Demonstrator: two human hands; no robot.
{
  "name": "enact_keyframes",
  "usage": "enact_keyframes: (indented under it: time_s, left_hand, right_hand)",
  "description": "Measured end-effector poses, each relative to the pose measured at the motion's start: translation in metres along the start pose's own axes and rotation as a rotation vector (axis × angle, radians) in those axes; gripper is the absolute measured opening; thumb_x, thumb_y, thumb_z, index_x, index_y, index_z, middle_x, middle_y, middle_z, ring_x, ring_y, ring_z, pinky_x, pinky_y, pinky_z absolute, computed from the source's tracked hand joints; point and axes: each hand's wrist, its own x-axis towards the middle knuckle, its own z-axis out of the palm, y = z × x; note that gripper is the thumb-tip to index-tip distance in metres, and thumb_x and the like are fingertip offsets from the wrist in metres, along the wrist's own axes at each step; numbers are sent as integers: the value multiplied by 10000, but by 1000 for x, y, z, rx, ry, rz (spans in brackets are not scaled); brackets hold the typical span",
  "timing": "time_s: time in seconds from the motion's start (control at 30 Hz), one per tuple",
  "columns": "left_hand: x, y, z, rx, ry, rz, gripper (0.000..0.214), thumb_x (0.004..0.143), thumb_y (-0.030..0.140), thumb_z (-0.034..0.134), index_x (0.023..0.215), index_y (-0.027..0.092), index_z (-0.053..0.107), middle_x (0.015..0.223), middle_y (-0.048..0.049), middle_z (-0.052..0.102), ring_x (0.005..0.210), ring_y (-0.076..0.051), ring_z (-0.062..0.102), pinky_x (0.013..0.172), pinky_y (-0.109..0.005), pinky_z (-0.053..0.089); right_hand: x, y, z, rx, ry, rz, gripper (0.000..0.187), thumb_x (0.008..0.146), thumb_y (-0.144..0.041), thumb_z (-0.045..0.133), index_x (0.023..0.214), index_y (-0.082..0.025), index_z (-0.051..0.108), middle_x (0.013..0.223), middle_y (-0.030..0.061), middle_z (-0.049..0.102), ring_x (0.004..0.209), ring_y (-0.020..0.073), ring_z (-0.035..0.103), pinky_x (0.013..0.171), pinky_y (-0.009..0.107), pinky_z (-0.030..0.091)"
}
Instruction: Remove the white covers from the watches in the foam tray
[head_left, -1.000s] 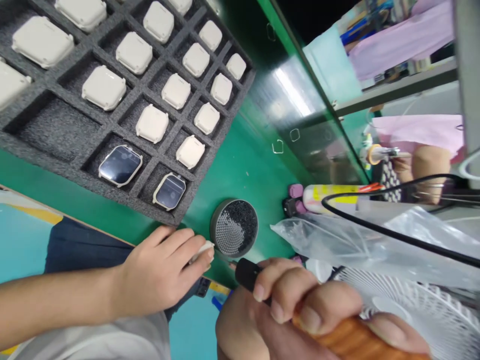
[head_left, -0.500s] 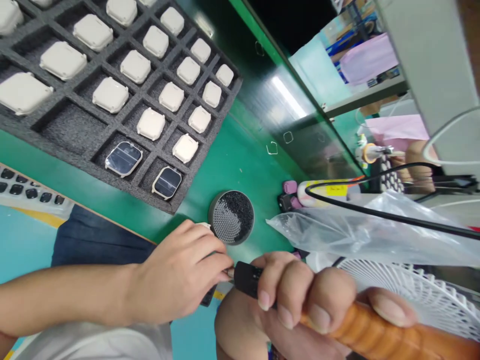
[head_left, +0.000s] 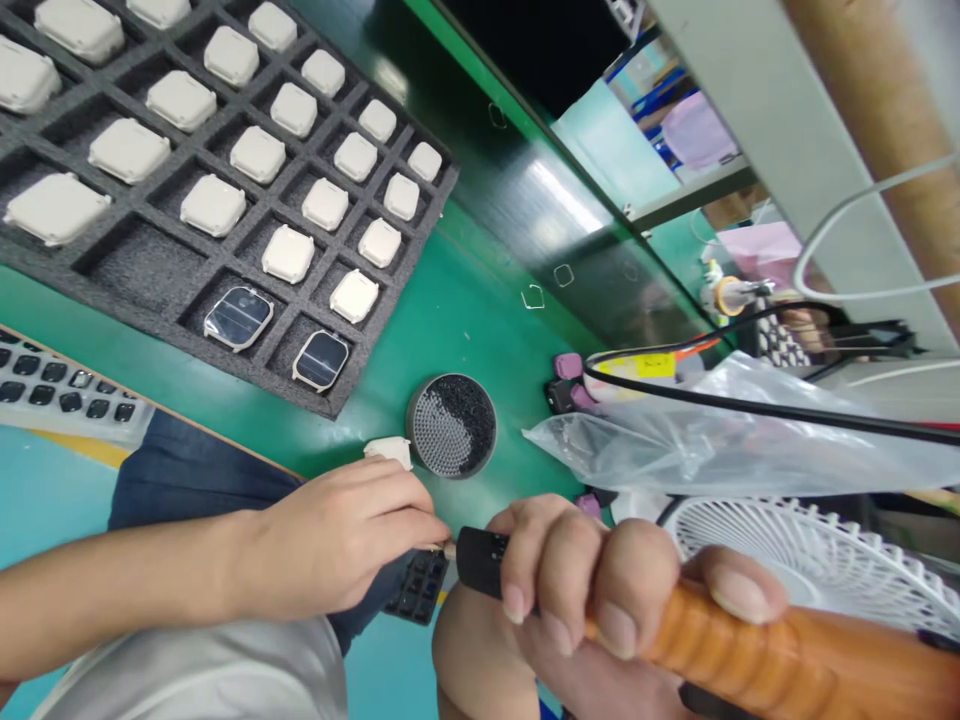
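My right hand (head_left: 585, 590) is wrapped around an electric screwdriver (head_left: 720, 635) with an orange handle and a black nose. Its bit points left and meets the fingertips of my left hand (head_left: 360, 540). The left fingers are pressed together at the bit's tip; whatever they pinch is hidden. Just behind that hand, a white watch case (head_left: 388, 450) lies on the green table. Beside it stands a round grey dish (head_left: 452, 425) of tiny black pieces. A grey foam tray (head_left: 146, 265) holds white cases in most compartments and two dark-faced ones at its near corner.
A clear plastic bag (head_left: 660, 445) and a black cable (head_left: 750, 393) lie at the right, above a white fan grille (head_left: 795, 550). Small pink and black blocks (head_left: 568, 367) sit near the dish. Trays of small black parts (head_left: 71, 385) show lower left.
The whole view has shifted slightly. My left hand has moved a little left and down, uncovering more of the white case and a small black tray below. The screwdriver stays at its fingertips.
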Motion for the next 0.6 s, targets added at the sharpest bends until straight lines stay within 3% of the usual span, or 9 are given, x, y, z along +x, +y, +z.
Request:
enact_keyframes:
  time_s: [0.23, 0.4, 0.6]
  left_hand:
    - [1, 5, 4, -73, -29, -56, 204, 973, 107, 511, 1106, 145, 662, 1031, -36, 651, 952, -100, 561, 875, -216, 519]
    - [3, 10, -2, 123, 34, -30, 234, 945, 64, 469, 1070, 130, 655, 1023, -56, 643, 954, -139, 544, 895, -285, 519]
    - [-3, 6, -6, 253, -10, -31, 296, 952, 37, 478, 1167, 139, 655, 1082, -48, 665, 1020, -140, 580, 931, -289, 550]
  right_hand:
    - [4, 6, 3, 1, -7, 3, 483, 1002, -662, 458, 1252, -249, 486, 837, -22, 531, 768, 130, 644, 653, 334, 546]
    - [5, 12, 14, -74, 89, -103, 490, 1023, -654, 398, 1227, -220, 499, 785, -29, 488, 670, 104, 590, 603, 305, 502]
    - [2, 15, 1, -174, 65, -196, 399, 978, -504, 624, 1283, -279, 500, 727, -71, 416, 582, 57, 537, 576, 254, 506]
